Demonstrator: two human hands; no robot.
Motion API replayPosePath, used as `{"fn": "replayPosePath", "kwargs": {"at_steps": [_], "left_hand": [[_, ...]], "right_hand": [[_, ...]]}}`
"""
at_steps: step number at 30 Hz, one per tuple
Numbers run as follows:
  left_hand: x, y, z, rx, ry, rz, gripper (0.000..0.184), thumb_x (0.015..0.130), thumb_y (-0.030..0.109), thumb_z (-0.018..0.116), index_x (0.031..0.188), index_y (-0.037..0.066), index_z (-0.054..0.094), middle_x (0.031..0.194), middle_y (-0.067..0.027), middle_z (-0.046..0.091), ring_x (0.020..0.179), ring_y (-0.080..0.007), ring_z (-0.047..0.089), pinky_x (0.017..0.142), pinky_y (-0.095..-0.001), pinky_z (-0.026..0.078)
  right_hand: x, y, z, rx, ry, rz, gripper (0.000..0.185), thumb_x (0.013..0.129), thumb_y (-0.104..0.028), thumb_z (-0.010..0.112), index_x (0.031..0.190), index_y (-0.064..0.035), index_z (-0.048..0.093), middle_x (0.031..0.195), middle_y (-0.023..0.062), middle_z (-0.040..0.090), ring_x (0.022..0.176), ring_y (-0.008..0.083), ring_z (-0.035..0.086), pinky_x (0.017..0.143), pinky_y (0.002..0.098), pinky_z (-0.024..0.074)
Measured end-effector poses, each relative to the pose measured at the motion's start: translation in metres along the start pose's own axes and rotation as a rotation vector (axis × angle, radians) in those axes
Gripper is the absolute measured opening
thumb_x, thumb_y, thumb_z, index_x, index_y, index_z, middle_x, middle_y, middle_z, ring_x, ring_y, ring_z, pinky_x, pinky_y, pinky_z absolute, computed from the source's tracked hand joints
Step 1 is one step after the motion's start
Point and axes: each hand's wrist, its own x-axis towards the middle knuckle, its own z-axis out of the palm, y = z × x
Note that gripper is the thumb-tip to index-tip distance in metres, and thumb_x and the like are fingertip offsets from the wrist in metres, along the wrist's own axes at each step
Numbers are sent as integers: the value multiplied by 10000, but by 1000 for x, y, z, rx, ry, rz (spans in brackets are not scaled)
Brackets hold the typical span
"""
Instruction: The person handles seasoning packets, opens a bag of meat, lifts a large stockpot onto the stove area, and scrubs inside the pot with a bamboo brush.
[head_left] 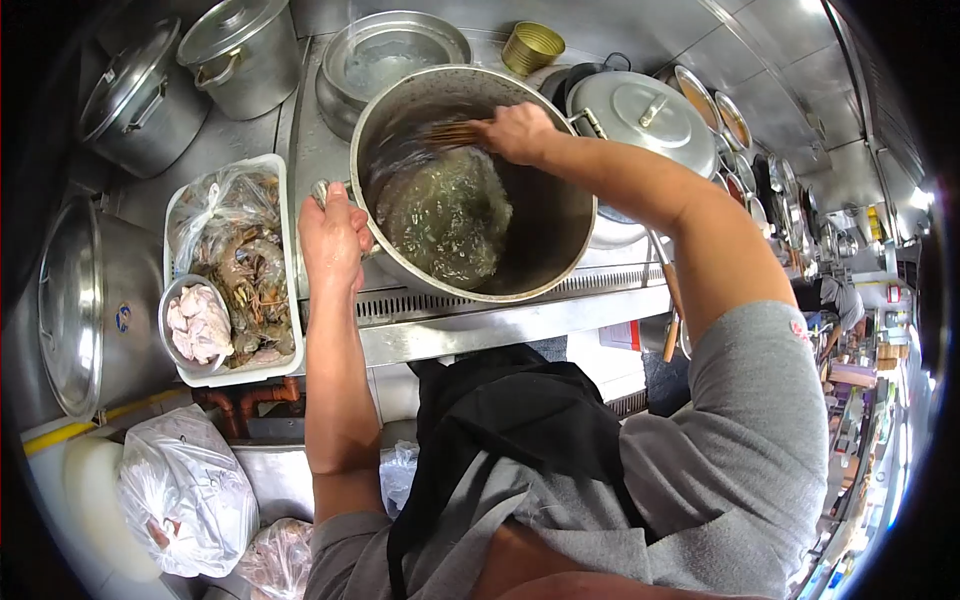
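Note:
A large, deep metal pot [575, 225] is tilted toward me on the steel counter, with churned, greenish-looking water [445, 220] in it. My left hand [333, 238] is closed around the pot's left side handle. Over the far right part of the pot's mouth, my right hand [518, 133] grips a bamboo brush [455, 133]. Its thin bristles reach inside against the far inner wall. The brush's grip end is mostly covered by my fingers.
A white tray [290, 270] of shrimp-like shellfish and a bowl of pale raw meat [198, 325] sits left. Behind are a water-filled pot [455, 45], a gold tin [533, 48] and lidded pots [240, 75]. A lidded pot [645, 115] stands right; plastic bags [185, 490] lie lower left.

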Motion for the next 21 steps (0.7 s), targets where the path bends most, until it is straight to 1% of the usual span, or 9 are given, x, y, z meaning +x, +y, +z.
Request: {"fn": "replayPosePath", "kwargs": {"at_steps": [6,10,11,13,16,18,19,20,21], "left_hand": [[-5,24,12,8,-33,77,230,1006,216,503,891,58,380,608,6,403,446,-72,357,382,-244,292],[-17,14,11,-37,-39,117,209,997,188,529,880,72,401,616,13,403,481,-59,346,393,-218,296],[-20,8,9,-94,-56,137,189,999,176,521,895,68,406,636,7,416,502,-60,367,398,-217,299],[-22,-10,0,-154,-75,172,183,1007,168,509,899,66,401,642,-2,424,511,-63,385,401,-213,299],[-25,-40,-11,-251,-55,134,193,1009,162,502,888,69,384,628,-5,416,489,-65,370,395,-217,294],[-28,-48,-11,-257,-5,70,202,1012,161,493,880,77,366,614,-7,406,471,-66,353,391,-222,289],[-32,-50,-10,-256,5,48,197,1013,161,488,885,77,363,613,-5,401,470,-66,349,390,-222,288],[-36,-52,-10,-254,19,24,193,1014,161,483,890,77,360,612,-3,395,469,-66,346,390,-223,286],[-37,-50,-11,-214,10,4,188,1014,157,479,895,78,358,614,1,388,476,-65,339,392,-226,282]], "right_hand": [[-6,-15,51,134,81,61,424,985,-250,415,1406,-277,462,1016,121,675,924,279,692,708,400,568],[-38,-28,66,243,-191,124,345,908,-186,516,1228,-132,633,987,129,714,926,272,702,767,386,566],[-50,-29,63,253,-194,128,345,908,-186,516,1228,-132,633,987,129,714,926,272,702,767,386,566],[-75,-26,46,158,-527,21,268,818,-163,616,1061,-104,715,1005,125,721,978,264,693,788,373,562],[-108,-43,25,175,-727,-95,267,751,-146,671,1006,-99,732,1053,116,715,1014,271,683,795,384,557],[-125,-62,20,244,-661,-140,266,752,-138,662,1004,-91,734,1065,116,709,1025,275,676,803,398,553],[-126,-72,20,210,-669,-233,385,790,-164,626,1171,-134,672,1047,125,706,1007,289,677,796,416,552],[-130,-84,23,315,-477,-240,507,854,-221,578,1358,-216,522,1008,130,703,972,303,679,774,423,554],[-120,-92,37,310,-414,-243,533,881,-264,560,1402,-251,452,1003,133,700,958,308,679,773,430,552]]}}
